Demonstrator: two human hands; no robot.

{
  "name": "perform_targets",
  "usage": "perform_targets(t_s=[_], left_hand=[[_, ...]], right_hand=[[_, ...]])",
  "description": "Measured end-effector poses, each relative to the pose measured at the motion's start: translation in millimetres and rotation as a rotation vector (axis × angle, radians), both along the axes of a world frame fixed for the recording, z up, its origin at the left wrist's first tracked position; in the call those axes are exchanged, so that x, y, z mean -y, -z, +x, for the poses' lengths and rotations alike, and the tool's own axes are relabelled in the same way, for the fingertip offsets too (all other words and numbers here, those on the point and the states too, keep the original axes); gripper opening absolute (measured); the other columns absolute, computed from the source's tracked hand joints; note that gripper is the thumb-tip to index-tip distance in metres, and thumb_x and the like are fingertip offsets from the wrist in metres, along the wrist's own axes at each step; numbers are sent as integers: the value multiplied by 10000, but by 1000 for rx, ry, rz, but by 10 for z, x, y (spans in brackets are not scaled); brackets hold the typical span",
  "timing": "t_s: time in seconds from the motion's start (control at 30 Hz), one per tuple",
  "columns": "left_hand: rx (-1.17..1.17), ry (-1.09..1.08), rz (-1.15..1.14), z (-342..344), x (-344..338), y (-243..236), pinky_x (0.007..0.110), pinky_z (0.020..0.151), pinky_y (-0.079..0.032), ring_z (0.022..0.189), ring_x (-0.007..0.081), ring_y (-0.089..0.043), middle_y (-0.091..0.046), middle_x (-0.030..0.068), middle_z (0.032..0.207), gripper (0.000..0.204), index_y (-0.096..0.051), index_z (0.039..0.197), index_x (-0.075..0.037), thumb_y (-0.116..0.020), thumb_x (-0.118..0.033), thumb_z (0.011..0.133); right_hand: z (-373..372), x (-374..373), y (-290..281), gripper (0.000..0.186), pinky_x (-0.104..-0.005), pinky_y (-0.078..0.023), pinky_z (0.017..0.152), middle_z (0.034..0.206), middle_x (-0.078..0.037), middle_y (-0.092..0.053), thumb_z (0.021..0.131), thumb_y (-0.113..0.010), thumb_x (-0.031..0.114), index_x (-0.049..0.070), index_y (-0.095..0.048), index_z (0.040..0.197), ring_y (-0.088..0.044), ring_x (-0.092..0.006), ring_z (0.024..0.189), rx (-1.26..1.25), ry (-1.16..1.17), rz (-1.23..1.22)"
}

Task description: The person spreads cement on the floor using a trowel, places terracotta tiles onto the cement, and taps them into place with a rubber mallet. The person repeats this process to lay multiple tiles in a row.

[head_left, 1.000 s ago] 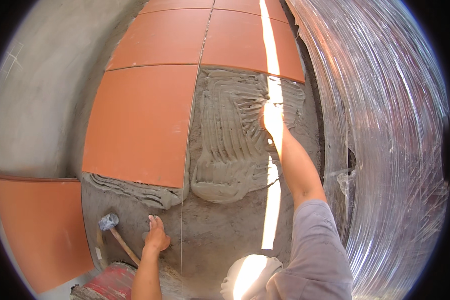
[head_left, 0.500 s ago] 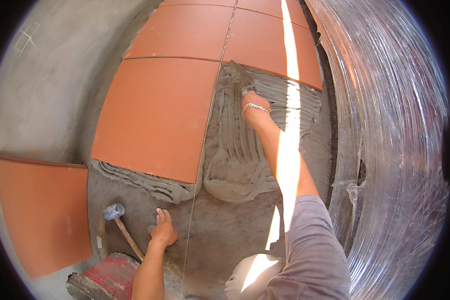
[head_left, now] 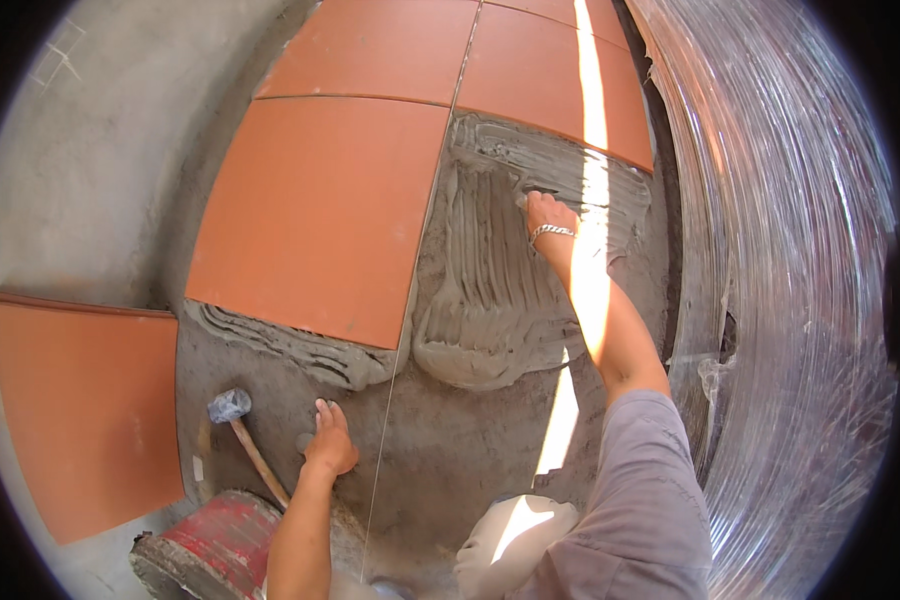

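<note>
My right hand [head_left: 550, 214], with a chain bracelet at the wrist, grips a trowel [head_left: 536, 190] over a patch of ridged grey mortar [head_left: 490, 300]. It is right of a laid terracotta tile [head_left: 310, 210], below the farther tiles. My left hand [head_left: 330, 440] rests open on the screeded floor [head_left: 440, 450], fingers pointing forward, just below that tile's mortar edge. A taut string [head_left: 381, 440] runs to its right. A mallet [head_left: 230, 406] with a wooden handle lies to its left.
Spare terracotta tiles [head_left: 85, 410] stand at the lower left beside a grey wall [head_left: 80, 180]. A red, mortar-crusted bucket [head_left: 205, 550] is at bottom left. Shiny plastic wrap [head_left: 790, 300] covers the right side. My bent knee [head_left: 510, 540] shows at the bottom.
My right hand swept left and up the mortar with the trowel, then came back slightly rightward. The view has shifted a little. My left hand stays on the floor.
</note>
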State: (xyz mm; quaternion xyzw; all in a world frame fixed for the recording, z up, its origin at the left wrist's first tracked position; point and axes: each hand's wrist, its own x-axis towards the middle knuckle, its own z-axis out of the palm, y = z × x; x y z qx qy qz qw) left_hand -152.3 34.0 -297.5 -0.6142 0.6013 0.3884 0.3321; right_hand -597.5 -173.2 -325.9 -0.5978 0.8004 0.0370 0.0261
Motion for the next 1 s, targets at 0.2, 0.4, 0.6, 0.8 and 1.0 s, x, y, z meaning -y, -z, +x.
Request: perform_targets(t_s=[0.2, 0.4, 0.6, 0.8, 1.0], left_hand=[[27, 2, -9, 6, -11, 32, 453, 1147, -337, 1501, 338, -154, 11, 217, 1631, 878, -93, 1550, -2, -605, -83, 841], [-1, -8, -2, 31, 8, 65, 426, 1166, -312, 1504, 336, -142, 23, 219, 1630, 850, -70, 1552, 5, -547, -39, 849], [-20, 19, 17, 79, 32, 116, 442, 1179, -283, 1491, 383, -161, 20, 270, 1614, 873, -44, 1542, 36, -552, -65, 838], [-30, 53, 30, 72, 59, 144, 430, 1185, -265, 1484, 413, -157, 48, 312, 1596, 864, -15, 1534, 57, -529, -92, 856], [-25, 113, 48, 213, 46, 467, 422, 1189, -253, 1479, 423, -172, 52, 345, 1580, 890, 13, 1532, 61, -541, -157, 870]], right_hand=[[137, -510, 77, 68, -491, -553, 689, 899, -144, -654, 887, -542, 123, 83, -566, 937, -685, -345, 830, -4, -90, -91], [365, -1080, 104, 56, -478, -526, 652, 822, -139, -603, 847, -575, 97, 102, -531, 882, -644, -344, 750, -7, -167, -192], [664, -1743, -58, 95, -455, -525, 622, 781, -123, -571, 829, -587, 53, 94, -507, 860, -638, -333, 741, -26, -222, -97], [849, -2406, -307, 125, -428, -555, 606, 784, -113, -582, 820, -611, 48, 71, -501, 873, -653, -299, 717, -40, -366, 76], [1032, -2735, -573, 73, -448, -561, 612, 828, -124, -638, 866, -594, 76, 57, -539, 911, -685, -321, 722, 18, -355, 250]])
